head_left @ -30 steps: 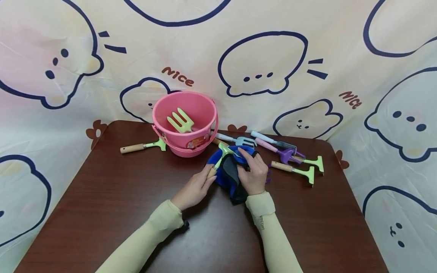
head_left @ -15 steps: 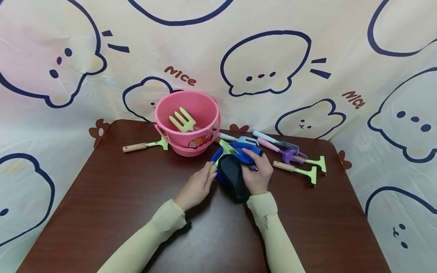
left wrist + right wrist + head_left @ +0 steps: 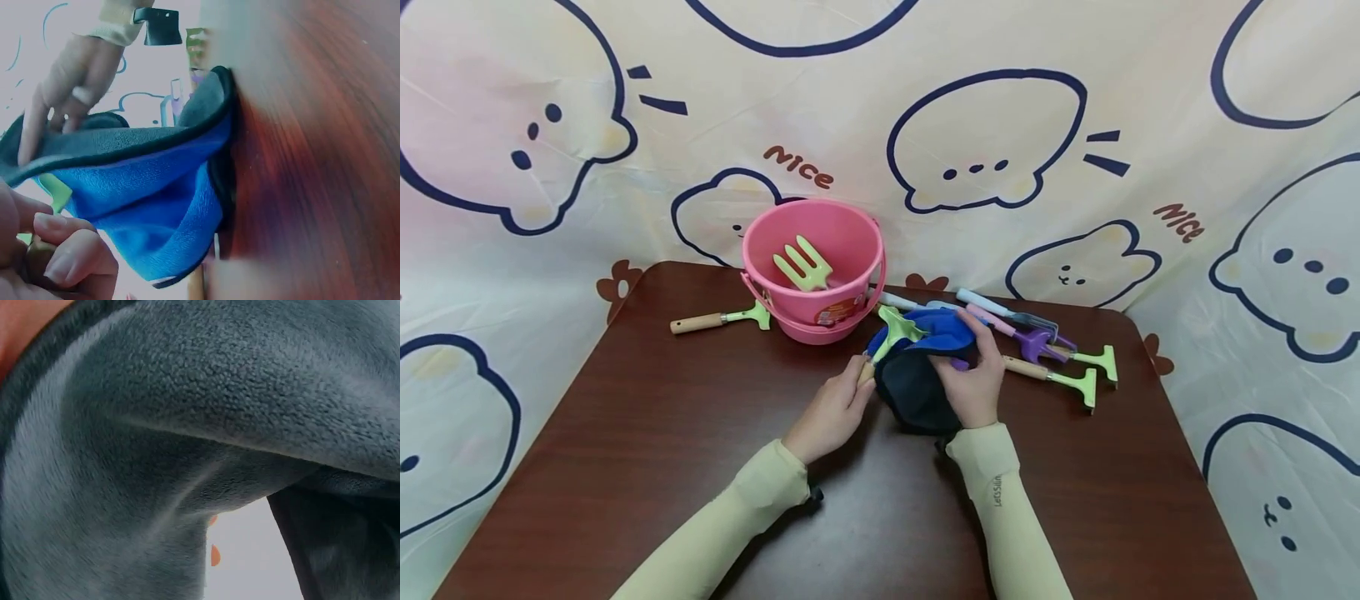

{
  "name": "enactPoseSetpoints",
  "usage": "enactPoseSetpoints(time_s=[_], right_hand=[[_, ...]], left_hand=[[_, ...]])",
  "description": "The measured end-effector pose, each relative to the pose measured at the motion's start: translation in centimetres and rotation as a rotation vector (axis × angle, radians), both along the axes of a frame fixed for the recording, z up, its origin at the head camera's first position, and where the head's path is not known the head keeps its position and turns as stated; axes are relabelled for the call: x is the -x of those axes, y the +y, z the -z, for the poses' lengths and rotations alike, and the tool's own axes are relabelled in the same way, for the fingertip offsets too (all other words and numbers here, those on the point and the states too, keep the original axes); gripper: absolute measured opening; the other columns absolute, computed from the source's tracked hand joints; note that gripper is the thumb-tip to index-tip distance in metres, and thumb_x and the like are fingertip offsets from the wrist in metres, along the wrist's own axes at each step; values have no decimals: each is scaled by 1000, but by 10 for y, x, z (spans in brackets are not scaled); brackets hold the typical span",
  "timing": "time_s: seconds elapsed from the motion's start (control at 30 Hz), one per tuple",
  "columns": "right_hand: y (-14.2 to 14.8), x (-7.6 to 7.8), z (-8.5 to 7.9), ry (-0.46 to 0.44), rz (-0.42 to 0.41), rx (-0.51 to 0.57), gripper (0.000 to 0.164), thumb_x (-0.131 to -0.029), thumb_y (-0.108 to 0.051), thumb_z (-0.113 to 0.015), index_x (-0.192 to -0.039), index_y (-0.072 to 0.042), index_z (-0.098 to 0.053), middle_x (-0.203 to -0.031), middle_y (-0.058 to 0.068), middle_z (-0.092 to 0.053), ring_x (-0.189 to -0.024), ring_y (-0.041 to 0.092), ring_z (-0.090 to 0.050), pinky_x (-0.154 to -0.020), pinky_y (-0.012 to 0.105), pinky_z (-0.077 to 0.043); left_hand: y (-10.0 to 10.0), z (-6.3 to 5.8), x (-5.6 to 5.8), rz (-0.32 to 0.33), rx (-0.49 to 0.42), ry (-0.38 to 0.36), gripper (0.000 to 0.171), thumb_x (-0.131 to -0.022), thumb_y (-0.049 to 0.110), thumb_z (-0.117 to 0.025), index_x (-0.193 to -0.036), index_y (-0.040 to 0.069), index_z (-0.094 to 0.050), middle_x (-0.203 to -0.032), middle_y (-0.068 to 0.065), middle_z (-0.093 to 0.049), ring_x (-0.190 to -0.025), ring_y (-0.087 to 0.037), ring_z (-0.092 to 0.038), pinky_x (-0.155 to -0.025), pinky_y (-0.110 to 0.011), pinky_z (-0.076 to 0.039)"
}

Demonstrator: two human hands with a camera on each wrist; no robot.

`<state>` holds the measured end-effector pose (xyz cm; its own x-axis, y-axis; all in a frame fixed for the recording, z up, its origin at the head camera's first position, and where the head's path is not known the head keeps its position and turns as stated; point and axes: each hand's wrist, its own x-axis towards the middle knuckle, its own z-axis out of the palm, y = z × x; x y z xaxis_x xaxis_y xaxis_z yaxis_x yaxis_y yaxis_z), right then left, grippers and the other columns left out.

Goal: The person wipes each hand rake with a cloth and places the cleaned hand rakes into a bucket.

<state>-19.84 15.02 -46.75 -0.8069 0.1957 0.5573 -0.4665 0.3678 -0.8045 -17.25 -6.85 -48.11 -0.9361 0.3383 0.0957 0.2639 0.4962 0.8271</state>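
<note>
My left hand (image 3: 827, 412) grips the wooden handle of a small light-green garden tool (image 3: 897, 329), its head tilted up near the table's middle. Part of the green tool shows behind the fabric in the left wrist view. A blue-and-grey cloth (image 3: 917, 396) with dark edging hangs in folds against the tool. My right hand (image 3: 976, 379) holds this cloth, thumb and forefinger spread along its upper folds. Grey plush (image 3: 250, 394) from the cloth fills most of the right wrist view, hiding the fingers there.
A pink bucket (image 3: 812, 335) at the back holds a green fork (image 3: 805, 267). Left of it lies a green tool with a wooden handle (image 3: 700, 323). Several blue, purple (image 3: 1033, 342) and green tools (image 3: 1078, 383) lie at the right. A patterned curtain (image 3: 850, 100) backs the table.
My right hand has shifted slightly right and its fingers have spread. The cloth has turned, now showing a broad dark face. My left hand keeps its grip on the green tool.
</note>
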Motion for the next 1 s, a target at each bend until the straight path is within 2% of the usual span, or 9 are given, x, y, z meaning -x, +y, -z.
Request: enactPoseSetpoints(time_s=[0.13,0.17,0.2,0.27,0.4,0.5,0.7,0.87,1.0], right_hand=[[-1,6,5,-84,-101,-124,65,-87,-10,-84,-146,-17,-57,-146,11,-61,-131,33,-61,-107,55,-51],[-1,6,5,-87,-115,-146,64,-87,-9,-83,-145,-17,-58,-145,11,-62,-131,34,-61,-108,56,-50],[-1,7,6,-76,-122,-160,61,-87,-5,-83,-143,-17,-60,-142,12,-64,-129,34,-63,-108,56,-50],[-1,8,6,-36,-113,-188,56,-85,3,-81,-135,-16,-67,-134,13,-70,-123,35,-67,-106,56,-51],[-1,8,7,72,-55,-245,52,-78,16,-78,-122,-11,-74,-120,17,-75,-110,35,-73,-101,54,-55],[-4,6,8,134,-6,-298,50,-75,16,-78,-119,-8,-75,-116,18,-76,-106,36,-75,-98,52,-56],[-7,3,11,254,120,-394,44,-73,12,-81,-113,-7,-77,-100,18,-78,-84,35,-75,-84,52,-61],[-6,4,15,321,154,-423,40,-74,12,-76,-109,-7,-79,-88,17,-77,-70,33,-70,-70,48,-61],[-6,3,15,339,154,-401,40,-74,10,-80,-110,-8,-79,-93,18,-78,-75,34,-72,-75,50,-62]], left_hand=[[0,-4,-4,59,60,19,49,-109,19,-53,-151,-3,-41,-130,-19,-64,-116,-29,-66,-102,-48,-54],[0,-5,-5,77,72,18,47,-109,20,-53,-149,-3,-43,-126,-20,-65,-114,-32,-66,-99,-49,-55],[1,-6,-5,84,94,27,48,-108,20,-54,-149,-4,-43,-133,-21,-64,-120,-33,-66,-103,-51,-53],[1,-8,-5,104,121,32,44,-108,21,-55,-145,-1,-46,-127,-20,-65,-114,-32,-67,-101,-50,-55],[3,-7,-7,118,149,17,46,-108,23,-55,-148,4,-44,-136,-17,-63,-117,-29,-67,-105,-50,-53],[5,-4,-8,122,136,18,44,-108,23,-55,-147,4,-44,-128,-15,-65,-109,-26,-66,-104,-49,-54],[11,6,-9,144,94,38,34,-109,20,-53,-139,6,-44,-101,-7,-60,-90,-19,-60,-88,-40,-58],[12,12,-8,132,94,14,32,-109,21,-54,-137,9,-43,-102,-5,-60,-90,-19,-60,-93,-42,-59],[12,13,-7,127,98,15,31,-109,22,-54,-135,10,-43,-103,-5,-60,-92,-18,-62,-96,-44,-58]])
